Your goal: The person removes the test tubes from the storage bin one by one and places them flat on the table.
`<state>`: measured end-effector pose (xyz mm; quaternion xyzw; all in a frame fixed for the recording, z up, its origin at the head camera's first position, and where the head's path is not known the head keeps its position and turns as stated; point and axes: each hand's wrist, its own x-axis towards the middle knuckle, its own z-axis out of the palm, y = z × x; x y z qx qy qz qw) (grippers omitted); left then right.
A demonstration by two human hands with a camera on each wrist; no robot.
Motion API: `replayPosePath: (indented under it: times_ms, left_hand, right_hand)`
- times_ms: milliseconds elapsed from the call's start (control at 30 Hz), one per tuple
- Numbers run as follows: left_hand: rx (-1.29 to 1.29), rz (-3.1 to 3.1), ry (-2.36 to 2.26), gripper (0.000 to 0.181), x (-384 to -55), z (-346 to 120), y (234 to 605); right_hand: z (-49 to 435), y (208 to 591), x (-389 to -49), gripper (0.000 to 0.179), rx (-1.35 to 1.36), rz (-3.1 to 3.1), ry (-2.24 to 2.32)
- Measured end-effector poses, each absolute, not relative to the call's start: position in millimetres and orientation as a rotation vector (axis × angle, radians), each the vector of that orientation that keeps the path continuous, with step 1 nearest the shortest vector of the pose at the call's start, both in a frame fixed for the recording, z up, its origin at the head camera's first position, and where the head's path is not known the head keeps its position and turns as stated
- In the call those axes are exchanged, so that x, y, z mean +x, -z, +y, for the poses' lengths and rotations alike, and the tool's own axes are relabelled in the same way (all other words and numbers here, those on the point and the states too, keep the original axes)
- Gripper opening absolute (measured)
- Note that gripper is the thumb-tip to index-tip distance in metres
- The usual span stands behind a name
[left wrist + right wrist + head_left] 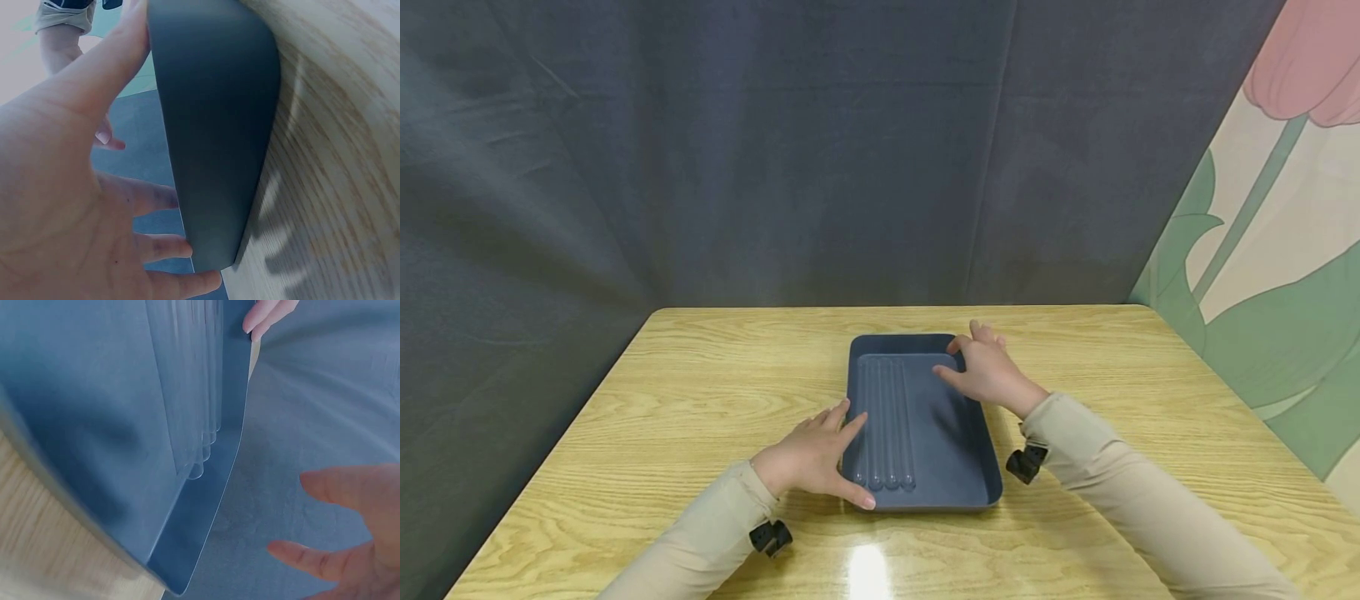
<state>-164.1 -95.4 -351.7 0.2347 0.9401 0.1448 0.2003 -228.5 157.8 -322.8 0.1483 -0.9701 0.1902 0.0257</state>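
Tray floor: bare along the right half of the tray [951,467] — a hand could come down there from above.
Tubes: four clear tubes [886,425] lie side by side lengthwise, taking up the left half.
Left wall: the left hand [808,457] is in the way, fingers and thumb spread at the rim.
Far right corner: covered from above by the right hand [988,371].
Tabletop [700,383]: passable beyond the tray — up to the dark cloth [820,167].
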Motion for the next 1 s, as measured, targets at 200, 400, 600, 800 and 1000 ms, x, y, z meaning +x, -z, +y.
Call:
replayPosePath:
  times_ms: [200,400,600,800,1000]
  left_hand:
    - [0.652,2.625,-0.403,0.109,-164.3,-95.1,351.5]
    - [0.649,2.625,-0.404,0.110,-164.0,-94.9,351.2]
    - [0.651,2.626,-0.400,0.110,-164.9,-95.4,352.1]
    - [0.639,2.635,-0.393,0.109,-165.9,-95.8,353.7]
    - [0.638,2.636,-0.383,0.109,-166.6,-95.8,354.2]
  right_hand:
    - [153.2,322.0,-228.0,0.048,0.469,-3.028,-0.601]
    - [148.0,321.8,-228.2,0.048,0.469,-3.026,-0.611]
    - [140.8,322.1,-227.9,0.047,0.498,-3.013,-0.617]
    - [134.8,322.9,-227.6,0.045,0.507,-3.018,-0.615]
    - [129.4,326.1,-228.1,0.046,0.502,-3.035,-0.620]
